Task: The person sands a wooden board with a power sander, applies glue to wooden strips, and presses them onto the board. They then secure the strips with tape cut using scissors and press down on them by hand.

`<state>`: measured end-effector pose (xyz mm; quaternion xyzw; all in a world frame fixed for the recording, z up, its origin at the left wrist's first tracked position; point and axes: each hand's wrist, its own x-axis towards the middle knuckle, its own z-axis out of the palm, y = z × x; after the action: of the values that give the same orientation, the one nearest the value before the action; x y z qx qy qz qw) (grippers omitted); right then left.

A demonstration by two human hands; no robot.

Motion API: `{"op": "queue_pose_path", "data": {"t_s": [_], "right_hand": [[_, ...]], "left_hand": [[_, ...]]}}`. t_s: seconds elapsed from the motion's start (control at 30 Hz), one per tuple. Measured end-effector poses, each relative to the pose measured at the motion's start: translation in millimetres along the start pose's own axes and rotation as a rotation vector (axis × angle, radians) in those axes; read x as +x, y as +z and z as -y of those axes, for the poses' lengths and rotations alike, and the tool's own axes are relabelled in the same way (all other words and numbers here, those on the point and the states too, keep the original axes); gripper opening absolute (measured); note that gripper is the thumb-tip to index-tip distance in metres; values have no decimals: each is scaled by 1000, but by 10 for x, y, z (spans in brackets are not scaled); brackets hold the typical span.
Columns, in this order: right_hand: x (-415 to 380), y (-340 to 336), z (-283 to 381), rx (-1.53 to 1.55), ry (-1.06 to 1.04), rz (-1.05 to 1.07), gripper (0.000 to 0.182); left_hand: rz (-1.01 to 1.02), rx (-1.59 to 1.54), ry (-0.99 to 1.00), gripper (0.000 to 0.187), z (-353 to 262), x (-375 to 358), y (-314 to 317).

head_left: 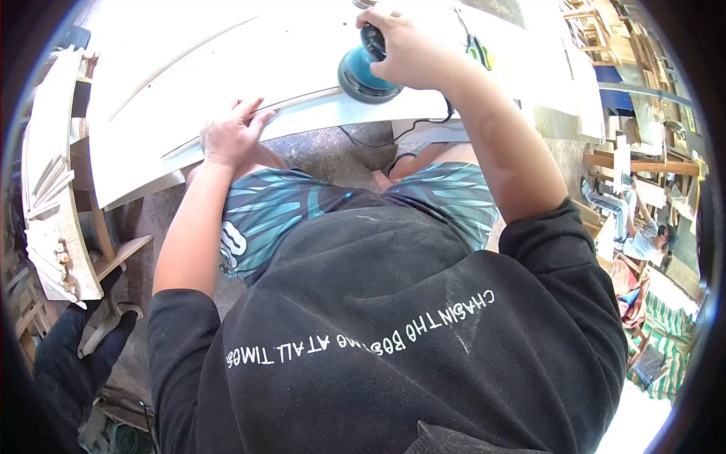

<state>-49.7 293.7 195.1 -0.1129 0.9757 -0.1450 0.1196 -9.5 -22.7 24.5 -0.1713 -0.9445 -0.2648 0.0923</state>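
A teal and black power sander (365, 74) rests on a long, thin wooden strip (302, 97) near the front edge of a white board (174, 83). Gripping the sander's black top is my right hand (401, 47), its fingers wrapped round it. My left hand (233, 135) lies at the strip's left part, by the board's front edge, with its fingers spread over the wood. From the sander a dark cable (423, 121) hangs below the board's edge.
Wooden pieces lie on a bench (53, 189) at the left. A green and black object (478, 53) lies beyond my right forearm. Another person (643, 234) sits at the far right among timber. Dark cloth (83, 348) is at lower left.
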Motion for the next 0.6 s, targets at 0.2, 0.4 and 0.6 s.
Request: {"op": "queue_pose_path", "data": {"t_s": [0.2,0.4,0.6], "right_hand": [[39,39,186,-21,-36,38,63],[71,154,8,100,-70,-93,58],[93,239,153,-1,-103,-58,65]], "left_hand": [[37,9,-25,37,-41,41,-46],[104,-17,-105,39,-120,31,-91],[-26,60,4,34,-14,22,2]]}}
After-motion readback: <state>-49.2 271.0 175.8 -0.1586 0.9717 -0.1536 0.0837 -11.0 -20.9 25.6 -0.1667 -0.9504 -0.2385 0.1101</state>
